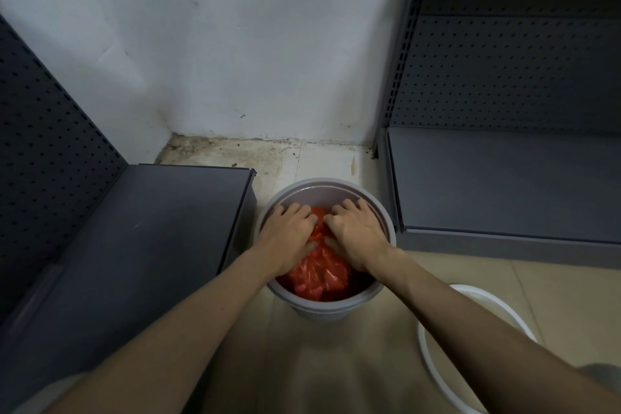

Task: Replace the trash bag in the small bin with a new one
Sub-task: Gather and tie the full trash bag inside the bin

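Our left hand (289, 232) and right hand (356, 232) reach into the small grey bin (324, 307), fingers curled onto the crumpled red bag (319, 274); whether either grip has pinched the film we cannot tell. The bag lies bunched under and just behind both grips. Pulling unevenly could tear it or tip the bin.

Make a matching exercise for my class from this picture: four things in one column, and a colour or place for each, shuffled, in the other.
Things:
1. small bin
2. bag
3. shelf base
4. white tub

Descriptions:
A. red, crumpled inside the bin
B. grey, round, on the floor between the shelves
C. partly in view, lower right
D. dark grey, left of the bin

Pairs: 1-B, 2-A, 3-D, 4-C
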A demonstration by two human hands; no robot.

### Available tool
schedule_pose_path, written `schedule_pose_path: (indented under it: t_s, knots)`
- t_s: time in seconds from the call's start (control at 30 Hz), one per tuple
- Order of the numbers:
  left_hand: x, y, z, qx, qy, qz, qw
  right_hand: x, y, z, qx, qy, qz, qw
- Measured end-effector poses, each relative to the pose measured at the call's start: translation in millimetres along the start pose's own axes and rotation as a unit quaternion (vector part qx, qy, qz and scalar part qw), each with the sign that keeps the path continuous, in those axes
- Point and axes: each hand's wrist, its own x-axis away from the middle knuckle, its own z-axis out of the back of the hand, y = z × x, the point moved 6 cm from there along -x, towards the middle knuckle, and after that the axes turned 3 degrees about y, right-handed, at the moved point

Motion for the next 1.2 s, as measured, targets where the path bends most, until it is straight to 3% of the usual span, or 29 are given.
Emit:
schedule_pose_path:
  t_s: [0.13, 0.37, 0.6, 0.87, 1.2]
  knots:
    - [0.2, -5.7, 0.1, 0.048, 0.031, 0.020, 0.998, -0.1, 3.5, 2.0, -0.035, 0.034, 0.008, 0.999]
    - [-3.5, -4.4, 26.8, 0.041, 0.053, 0.029, 0.997, -1.8, 6.5, 28.4, -0.053, 0.065, 0.030, 0.996]
    - [-4.0, 4.5, 129.2, 0.082, 0.071, 0.062, 0.992, 11.2, 11.1, 131.8, -0.123, 0.109, 0.012, 0.986]
    - [-21.4, 4.1, 351.5, 0.098, 0.099, 0.089, 0.986, 15.4, 20.4, 352.7, -0.135, 0.149, 0.014, 0.979]
    - [-42.9, 6.2, 703.7, 0.106, 0.167, 0.066, 0.978, 33.0, 27.9, 708.8, -0.144, 0.204, 0.025, 0.968]
